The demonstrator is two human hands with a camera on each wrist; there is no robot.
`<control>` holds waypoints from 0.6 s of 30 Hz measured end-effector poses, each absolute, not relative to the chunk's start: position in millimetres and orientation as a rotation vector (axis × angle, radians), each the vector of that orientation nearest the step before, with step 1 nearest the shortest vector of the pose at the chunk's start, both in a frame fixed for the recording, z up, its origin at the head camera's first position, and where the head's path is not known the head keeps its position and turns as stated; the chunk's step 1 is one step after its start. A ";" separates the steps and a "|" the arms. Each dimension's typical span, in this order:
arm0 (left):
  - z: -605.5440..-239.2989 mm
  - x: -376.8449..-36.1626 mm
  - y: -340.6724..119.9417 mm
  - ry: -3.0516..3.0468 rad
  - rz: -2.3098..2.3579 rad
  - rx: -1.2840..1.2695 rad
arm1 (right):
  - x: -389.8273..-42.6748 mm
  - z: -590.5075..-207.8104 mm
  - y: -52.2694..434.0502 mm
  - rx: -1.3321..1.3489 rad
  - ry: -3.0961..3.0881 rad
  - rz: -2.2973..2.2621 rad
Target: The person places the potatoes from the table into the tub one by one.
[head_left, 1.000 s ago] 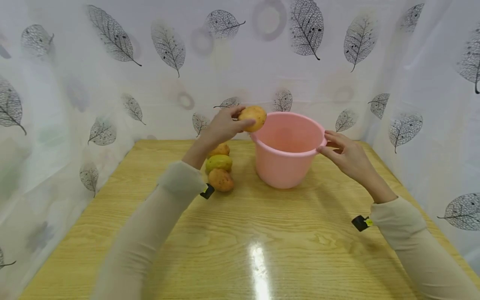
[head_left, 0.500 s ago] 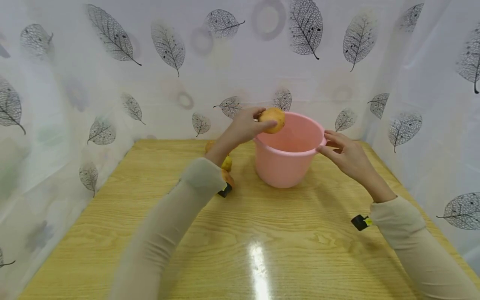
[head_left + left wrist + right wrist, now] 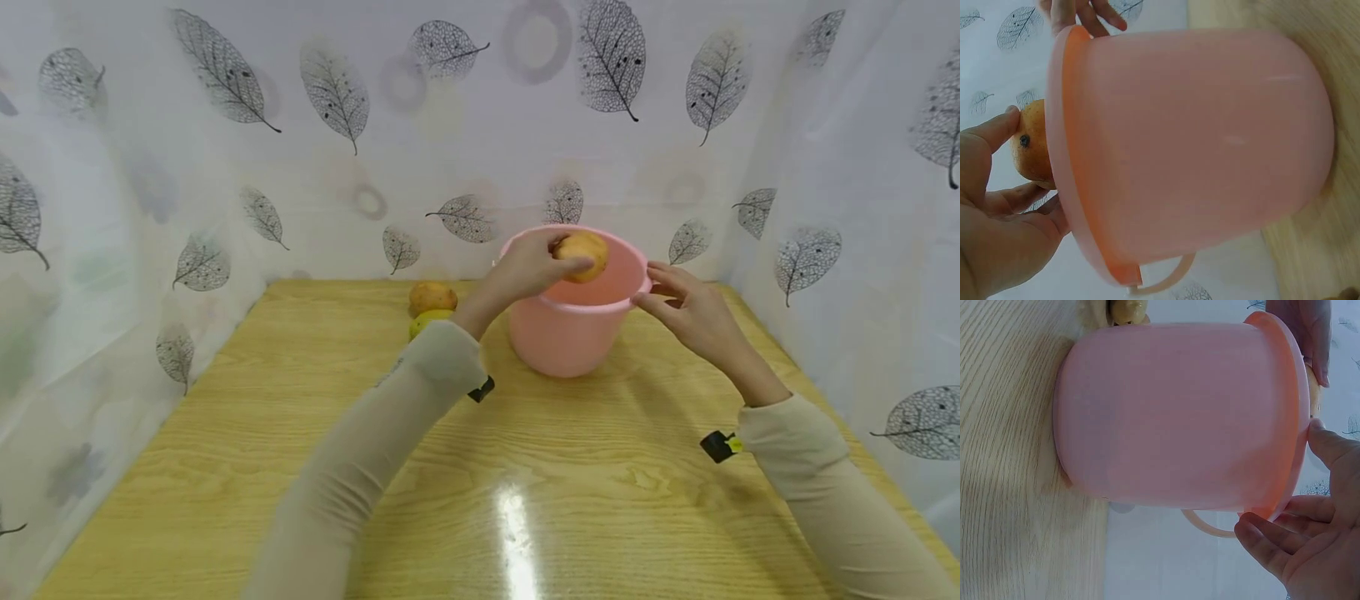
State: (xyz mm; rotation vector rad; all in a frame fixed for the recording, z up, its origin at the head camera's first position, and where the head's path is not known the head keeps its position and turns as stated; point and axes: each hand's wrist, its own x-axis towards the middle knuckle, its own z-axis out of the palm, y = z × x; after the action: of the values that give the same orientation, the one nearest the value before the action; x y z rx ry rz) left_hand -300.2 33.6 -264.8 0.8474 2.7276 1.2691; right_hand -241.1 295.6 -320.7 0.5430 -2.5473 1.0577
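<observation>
My left hand point(image 3: 528, 265) holds a rounded yellow-brown fruit point(image 3: 583, 257) at the mouth of a pink bucket point(image 3: 562, 342). In the left wrist view a dark spot marks the fruit point(image 3: 1030, 140), and the rim hides its far side. Thumb and fingers lie on opposite sides of it. At the bucket's right side, my right hand point(image 3: 693, 312) grips the rim between thumb and fingers. The bucket stands upright on the table, its curved handle point(image 3: 1207, 526) hanging behind in the right wrist view. What lies inside at the bottom is hidden.
Left of the bucket, a brown fruit point(image 3: 432, 297) and a yellow-green one point(image 3: 427, 320) lie on the wooden table point(image 3: 585, 467), partly behind my left arm. A leaf-patterned white curtain point(image 3: 480, 125) closes off the back and sides.
My left hand has carried the fruit rightward, from the bucket's left rim to over its opening. The right hand and the bucket have stayed in place. The left sleeve now covers the nearest lying fruit.
</observation>
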 end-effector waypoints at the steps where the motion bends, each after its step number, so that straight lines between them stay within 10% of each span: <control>1: -265.4 -300.0 35.1 2.720 1.276 0.867 | -241.2 -320.3 294.9 0.543 -2.547 1.056; 18: -272.6 -298.7 43.4 2.647 1.304 0.778 | -242.7 -317.2 292.8 0.541 -2.546 1.065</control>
State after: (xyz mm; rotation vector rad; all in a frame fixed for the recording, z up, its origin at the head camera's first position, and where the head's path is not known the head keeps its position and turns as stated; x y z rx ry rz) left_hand -298.7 43.4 -272.6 0.7785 2.6470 1.3044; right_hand -242.7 292.8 -317.2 0.5411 -2.5457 1.0650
